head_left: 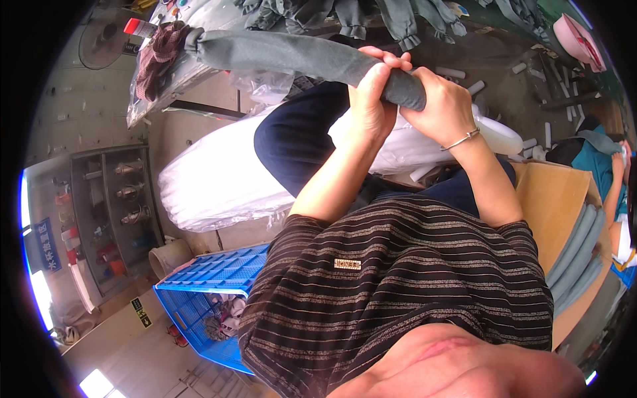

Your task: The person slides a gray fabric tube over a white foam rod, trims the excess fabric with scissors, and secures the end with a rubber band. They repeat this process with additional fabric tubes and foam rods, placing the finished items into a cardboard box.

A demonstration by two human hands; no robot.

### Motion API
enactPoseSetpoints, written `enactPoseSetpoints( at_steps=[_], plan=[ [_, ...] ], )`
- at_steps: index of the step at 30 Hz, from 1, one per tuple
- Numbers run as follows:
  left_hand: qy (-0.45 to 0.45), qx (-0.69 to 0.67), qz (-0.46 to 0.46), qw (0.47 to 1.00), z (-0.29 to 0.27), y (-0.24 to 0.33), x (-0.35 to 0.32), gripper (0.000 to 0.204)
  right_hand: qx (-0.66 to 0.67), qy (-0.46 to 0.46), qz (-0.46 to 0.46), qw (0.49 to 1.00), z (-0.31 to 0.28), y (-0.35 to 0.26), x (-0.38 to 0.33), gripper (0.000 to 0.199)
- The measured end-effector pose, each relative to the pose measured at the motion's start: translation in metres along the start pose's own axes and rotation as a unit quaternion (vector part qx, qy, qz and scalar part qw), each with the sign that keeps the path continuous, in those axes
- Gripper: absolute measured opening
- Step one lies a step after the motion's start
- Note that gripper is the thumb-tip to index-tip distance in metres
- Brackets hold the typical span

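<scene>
Striped shirt foremost; left hand and right hand closed around grey fabric tube; checked cloth at left edge of table.

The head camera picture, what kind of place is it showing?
Probably a workshop or small factory: many similar grey cloth pieces are piled together, a cardboard box holds long grey items, and a blue plastic crate is close by.

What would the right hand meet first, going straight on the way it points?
Probably the left hand, gripping the same grey fabric sleeve just ahead, though depth is hard to judge.
</scene>
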State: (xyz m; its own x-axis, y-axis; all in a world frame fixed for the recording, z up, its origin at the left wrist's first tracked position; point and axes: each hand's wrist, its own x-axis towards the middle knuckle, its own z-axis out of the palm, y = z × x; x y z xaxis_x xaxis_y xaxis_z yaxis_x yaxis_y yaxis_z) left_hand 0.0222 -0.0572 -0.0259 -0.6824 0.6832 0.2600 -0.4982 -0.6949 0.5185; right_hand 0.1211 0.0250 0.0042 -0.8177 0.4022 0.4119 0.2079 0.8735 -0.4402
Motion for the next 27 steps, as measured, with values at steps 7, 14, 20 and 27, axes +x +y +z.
enactPoseSetpoints(
  at_steps=[7, 14, 20, 27],
  plan=[
    [0.014, -0.030, 0.038, 0.999, 0.000, 0.055, 0.019, 0.034, -0.023, -0.043, -0.021, 0.999, -0.017, 0.002, 0.004, 0.033],
    [0.042, -0.016, 0.050, 0.998, 0.018, 0.054, 0.018, 0.017, -0.028, -0.014, -0.037, 0.999, -0.005, -0.020, 0.018, 0.035],
    [0.081, -0.041, 0.011, 0.996, 0.009, 0.078, 0.013, 0.018, -0.028, -0.104, -0.029, 0.994, -0.022, 0.008, -0.011, 0.036],
    [0.039, -0.015, 0.042, 0.998, 0.010, 0.042, 0.022, 0.028, -0.008, -0.025, -0.025, 0.999, -0.009, 0.008, -0.007, 0.037]
  ],
)
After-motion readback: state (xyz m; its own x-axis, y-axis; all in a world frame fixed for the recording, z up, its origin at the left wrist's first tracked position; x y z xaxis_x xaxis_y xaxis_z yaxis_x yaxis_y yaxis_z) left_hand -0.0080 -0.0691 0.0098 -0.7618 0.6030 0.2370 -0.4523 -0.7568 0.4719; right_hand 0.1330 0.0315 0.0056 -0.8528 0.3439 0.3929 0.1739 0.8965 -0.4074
